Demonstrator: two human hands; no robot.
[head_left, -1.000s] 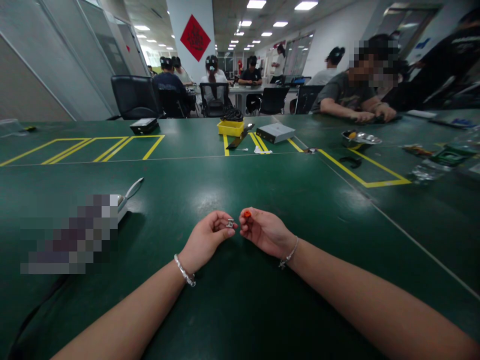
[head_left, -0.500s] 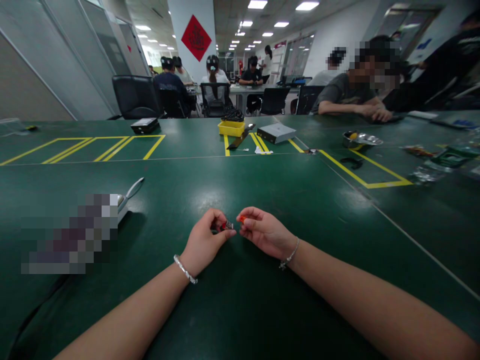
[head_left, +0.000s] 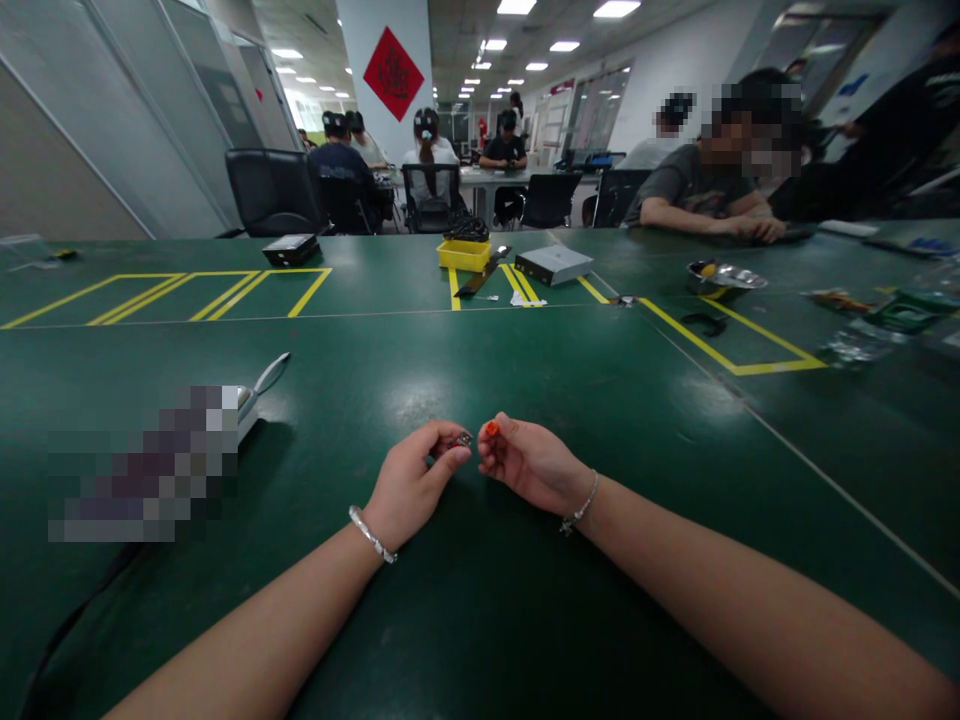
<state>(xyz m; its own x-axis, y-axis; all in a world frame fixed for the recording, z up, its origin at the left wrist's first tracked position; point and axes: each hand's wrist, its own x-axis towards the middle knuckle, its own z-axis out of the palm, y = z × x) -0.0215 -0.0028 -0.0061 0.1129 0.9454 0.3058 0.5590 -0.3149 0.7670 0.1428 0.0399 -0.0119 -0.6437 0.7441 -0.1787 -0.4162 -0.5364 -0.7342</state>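
Note:
My left hand (head_left: 418, 468) is closed in a pinch on a small metal-and-red piece (head_left: 463, 440), mostly covered by the fingers, so its kind cannot be made out. Just to the right, my right hand (head_left: 534, 462) pinches a small orange piece (head_left: 492, 429) between thumb and fingertips, the other fingers curled below it. The two hands face each other with a narrow gap between them, a little above the green tabletop (head_left: 480, 600). The pieces do not touch.
A pixelated object (head_left: 150, 465) with a white cable lies on the left. Farther back are a yellow bin (head_left: 463, 256) with black cables, a grey box (head_left: 553, 265), a black box (head_left: 291, 250) and a metal bowl (head_left: 720, 277). A co-worker (head_left: 697, 195) sits at the right.
The orange piece has turned and shows more clearly, with my right thumb now higher. My left fingers have shifted around the metal-and-red piece, hiding more of its red part.

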